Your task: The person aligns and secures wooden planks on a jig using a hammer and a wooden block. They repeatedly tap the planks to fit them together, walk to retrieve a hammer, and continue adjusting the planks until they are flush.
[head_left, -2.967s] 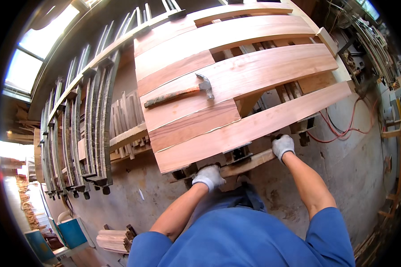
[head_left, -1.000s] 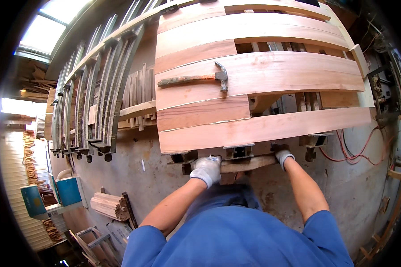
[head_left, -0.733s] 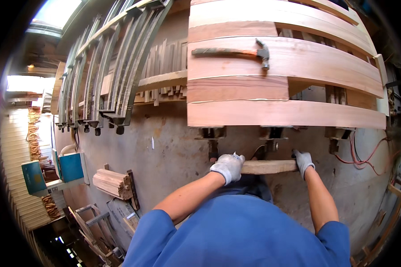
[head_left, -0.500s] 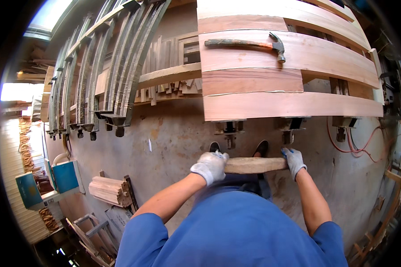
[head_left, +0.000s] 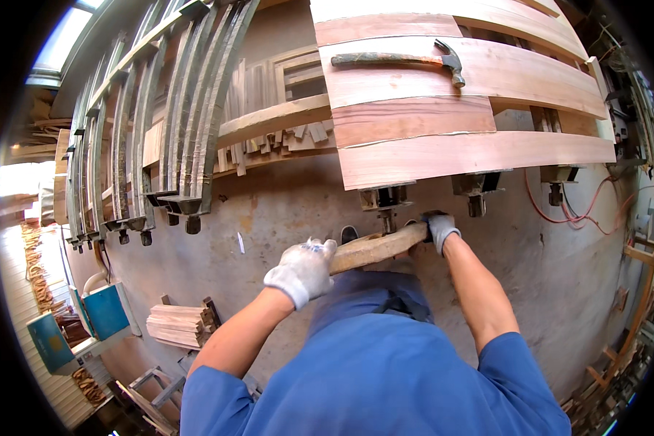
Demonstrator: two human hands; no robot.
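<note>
Both my hands wear pale work gloves. My left hand [head_left: 303, 269] is closed round the near left end of a rough, worn wooden block [head_left: 376, 248]. At its far right end is my right hand [head_left: 441, 229], with the fingers curled at the block and a dark patch showing at the fingertips. The block slants, its right end farther from me, below the front edge of the wooden panel [head_left: 472, 156]. On that panel of pale and reddish boards lies a claw hammer [head_left: 400, 59], head to the right. Clamp ends [head_left: 385, 200] stick out under the panel's front edge.
A rack of long metal bar clamps [head_left: 189, 109] stands at the left. Stacked wood strips [head_left: 176, 324] lie on the floor, near a blue machine [head_left: 107, 312]. Red hoses [head_left: 559, 218] trail on the right. Offcuts [head_left: 283, 144] sit on a shelf behind.
The wooden block has swung from level to slanted, its right end moving away from me. My left hand has shifted left and nearer; my right hand has moved left and farther off.
</note>
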